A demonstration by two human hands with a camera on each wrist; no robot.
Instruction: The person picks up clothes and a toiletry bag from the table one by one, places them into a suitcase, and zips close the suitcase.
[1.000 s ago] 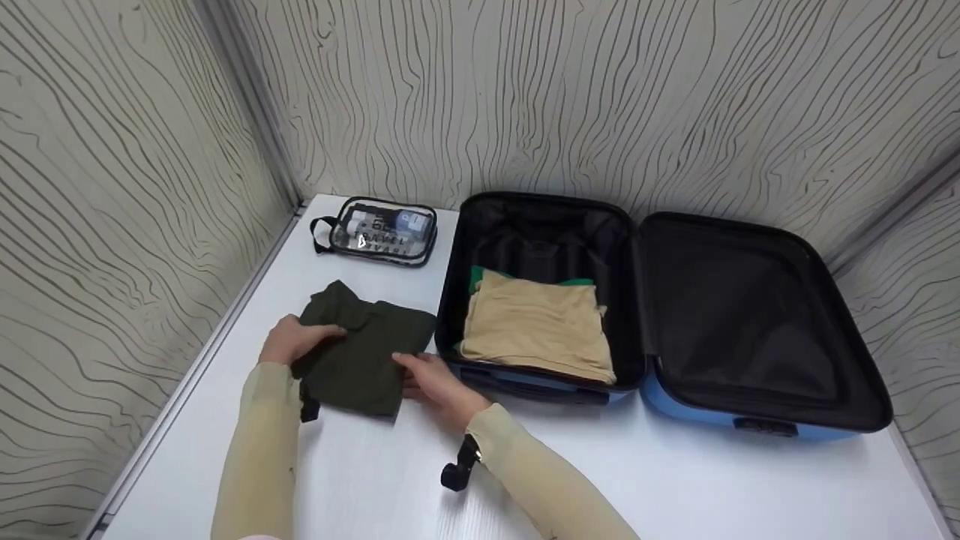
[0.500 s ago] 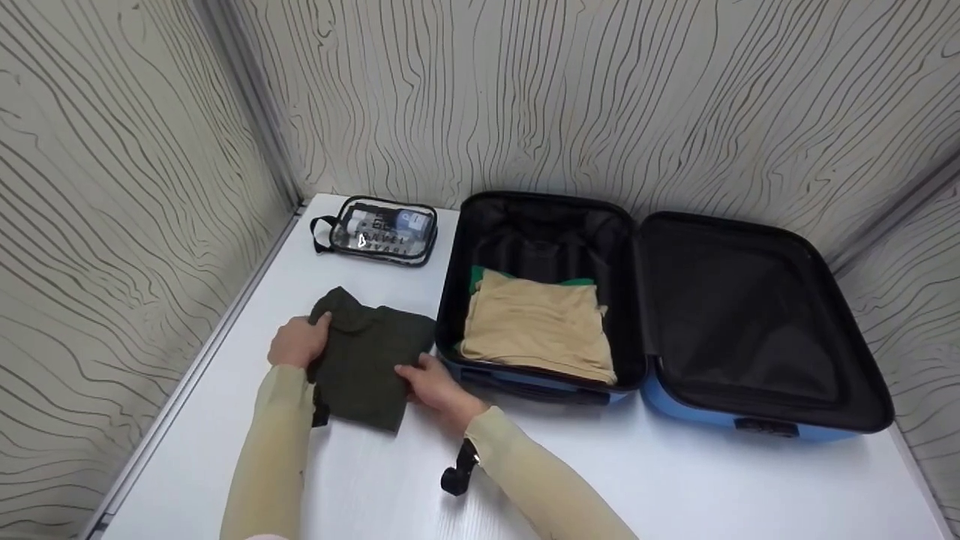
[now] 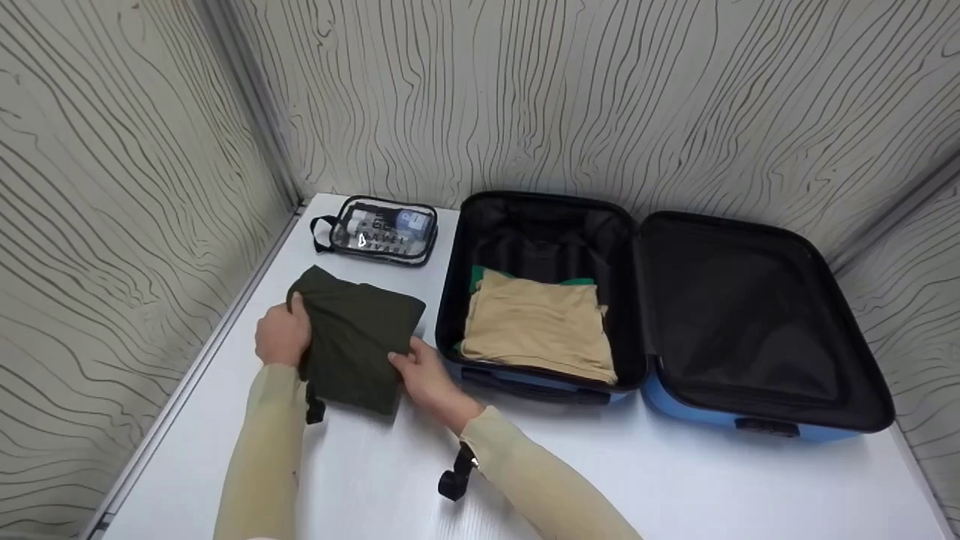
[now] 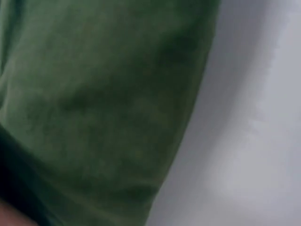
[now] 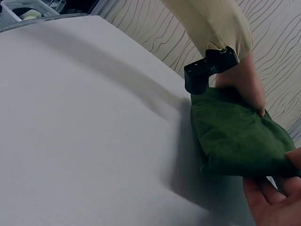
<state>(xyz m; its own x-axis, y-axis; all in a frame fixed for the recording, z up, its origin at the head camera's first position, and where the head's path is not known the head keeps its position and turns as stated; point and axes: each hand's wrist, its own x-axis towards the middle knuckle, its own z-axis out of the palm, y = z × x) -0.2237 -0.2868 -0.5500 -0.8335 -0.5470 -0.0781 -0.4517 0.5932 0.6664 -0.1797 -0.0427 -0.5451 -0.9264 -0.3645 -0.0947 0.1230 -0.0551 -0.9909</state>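
Observation:
A folded dark green garment (image 3: 356, 341) is held between both hands at the left of the white table. My left hand (image 3: 283, 331) grips its left edge, thumb on top and the other fingers hidden beneath. On the opposite edge my right hand (image 3: 431, 379) pinches the cloth, thumb above and fingers under it. In the right wrist view the garment (image 5: 240, 136) is raised off the tabletop and casts a shadow. Green cloth (image 4: 103, 103) fills most of the left wrist view. To the right, a folded beige garment (image 3: 536, 322) lies over green cloth (image 3: 476, 277) in the open suitcase (image 3: 540, 199).
The suitcase's blue lid half (image 3: 750, 315) lies open at the right. A clear travel pouch (image 3: 384, 232) with black trim sits behind the green garment. Patterned walls (image 3: 525, 97) rise at the back and sides. A white basket (image 5: 28, 9) stands beyond the table edge.
The left hand has shifted from the garment's top to its left edge and now grips it. The garment has come up off the table, its creased top smoother.

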